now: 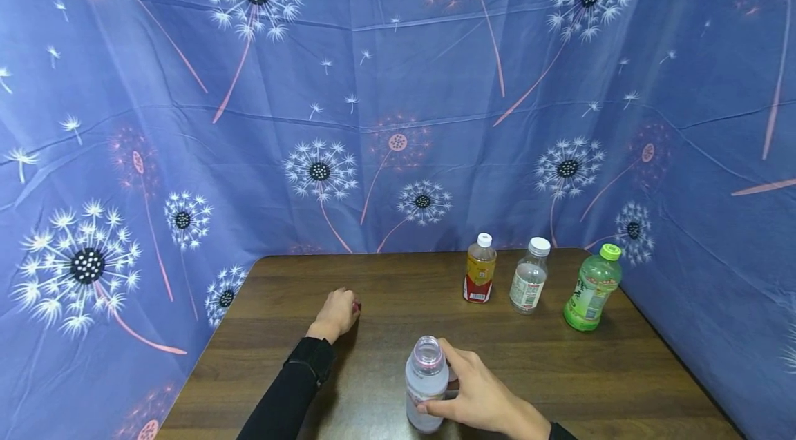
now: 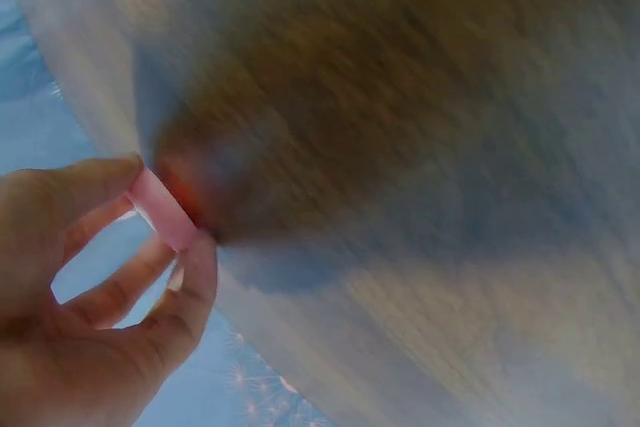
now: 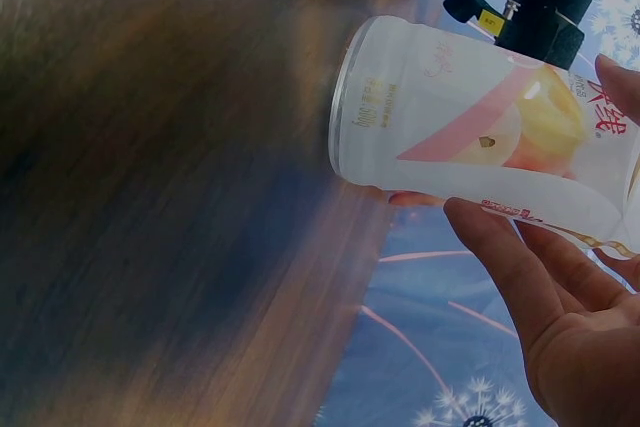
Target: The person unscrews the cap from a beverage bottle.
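Observation:
My right hand (image 1: 484,393) grips a whitish, capless plastic bottle (image 1: 420,385) near the table's front edge, thumb on one side and fingers on the other. Its mouth is open and faces up. In the right wrist view the bottle's label (image 3: 540,119) shows fruit and red lettering. Further to the left and back, my left hand (image 1: 336,314) is low over the table. The left wrist view shows a pink bottle cap (image 2: 163,212) pinched between thumb and fingertips, its edge close to the wood. From the head view the cap is mostly hidden by the hand.
Along the back right of the brown wooden table (image 1: 398,288) stand three capped bottles: an amber one with a white cap (image 1: 479,269), a clear one with a white cap (image 1: 529,275) and a green one (image 1: 593,288). Blue dandelion-print cloth (image 1: 373,81) hangs behind and at the sides.

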Available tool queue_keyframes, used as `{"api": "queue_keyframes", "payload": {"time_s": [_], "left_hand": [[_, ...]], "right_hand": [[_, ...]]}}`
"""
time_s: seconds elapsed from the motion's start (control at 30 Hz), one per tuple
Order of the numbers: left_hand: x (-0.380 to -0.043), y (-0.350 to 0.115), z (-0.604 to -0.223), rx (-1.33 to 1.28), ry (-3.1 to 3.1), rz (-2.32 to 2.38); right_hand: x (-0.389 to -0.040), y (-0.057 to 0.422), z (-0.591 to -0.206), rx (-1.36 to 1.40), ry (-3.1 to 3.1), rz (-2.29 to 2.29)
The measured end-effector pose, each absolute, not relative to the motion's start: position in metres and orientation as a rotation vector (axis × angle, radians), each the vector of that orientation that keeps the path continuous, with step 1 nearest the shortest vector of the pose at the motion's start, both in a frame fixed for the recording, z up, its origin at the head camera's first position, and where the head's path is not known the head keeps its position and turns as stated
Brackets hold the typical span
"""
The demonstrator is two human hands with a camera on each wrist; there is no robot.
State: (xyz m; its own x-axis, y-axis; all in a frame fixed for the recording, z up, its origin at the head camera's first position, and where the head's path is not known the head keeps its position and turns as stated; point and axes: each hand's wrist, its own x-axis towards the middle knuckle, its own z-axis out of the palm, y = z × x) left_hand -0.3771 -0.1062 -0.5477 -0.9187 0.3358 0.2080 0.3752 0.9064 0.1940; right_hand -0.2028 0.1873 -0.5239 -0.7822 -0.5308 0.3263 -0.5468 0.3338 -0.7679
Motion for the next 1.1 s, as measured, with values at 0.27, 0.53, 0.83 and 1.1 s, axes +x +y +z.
{"api": "queue_keyframes", "payload": {"time_s": [0.27, 0.53, 0.83, 1.1], "left_hand": [[-0.363, -0.095, -0.529, -0.593, -2.889, -0.307], [-0.346, -0.077, -0.500, -0.795, -2.755, -0.336], [-0.317, -0.063, -0.462, -0.974, -2.601, -0.434], [-0.277, -0.062, -0.419, -1.044, -2.564, -0.444]], "right_hand": [[-0.200, 0.186, -0.524, 1.009, -2.573, 1.489], [-0.200, 0.187, -0.524, 1.016, -2.557, 1.499], [-0.199, 0.188, -0.524, 0.963, -2.592, 1.499], [-0.197, 0.188, -0.524, 0.955, -2.610, 1.516]]}}
